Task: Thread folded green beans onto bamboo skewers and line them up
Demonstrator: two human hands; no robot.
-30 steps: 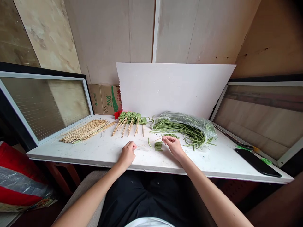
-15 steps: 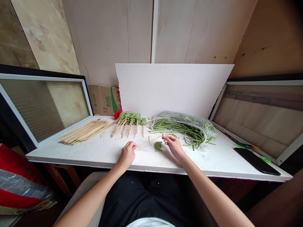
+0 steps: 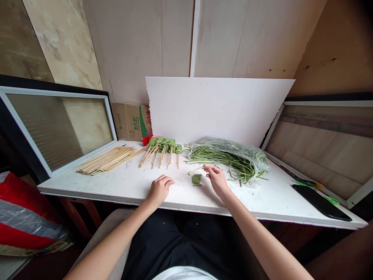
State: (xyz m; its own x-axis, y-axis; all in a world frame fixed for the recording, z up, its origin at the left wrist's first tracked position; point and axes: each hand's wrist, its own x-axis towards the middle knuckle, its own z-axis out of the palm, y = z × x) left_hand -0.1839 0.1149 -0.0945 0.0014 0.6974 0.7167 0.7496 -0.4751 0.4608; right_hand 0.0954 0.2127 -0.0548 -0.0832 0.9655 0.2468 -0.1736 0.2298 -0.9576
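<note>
A thin pale stick that looks like a bamboo skewer runs between my two hands, slightly above the white table. A small bit of green bean sits near its middle. My left hand is closed, pinching the stick's near-left end. At the far-right end, the fingertips of my right hand are pinched together on it. Just below the stick, short cut green bean pieces lie side by side in a neat row. More bean pieces are partly hidden behind my right hand.
Bare skewers lie in a pile at left. Finished bean skewers are stacked at the back, before a cardboard box. A clear plastic bag holds long green beans. At right lie a black phone and scissors.
The curved bean piece left of the row now shows as a small bit on the stick between my hands. Both hands hold nearly the same spots; the whole view has shifted slightly.
</note>
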